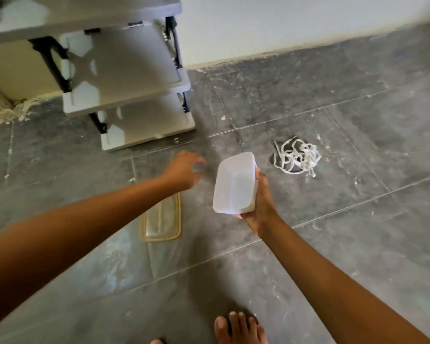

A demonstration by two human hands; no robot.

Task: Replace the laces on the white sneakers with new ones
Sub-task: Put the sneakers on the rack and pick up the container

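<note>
Translucent milky plastic, rectangular with rounded corners: container (235,183) gripped in right hand (258,204), fingers (260,175) clamped round its right wall and lower end. Reaching forward beside it, left hand (183,171), blurred, its fingers apart and loosely curved, gripping nothing. Flat white woven laces (296,157) heaped in a loose tangle on the floor (358,120), near the container on its right, touching neither hand. Under the left wrist, flat clear lid (162,219) with a yellowish rim, lying on the tiles. Dark grey floor of large mottled tiles, streaked and specked with white dust. White plastic shelf rack (127,78) with black posts at upper left, against a pale wall (308,21). Bare foot (238,328) at bottom edge.
</note>
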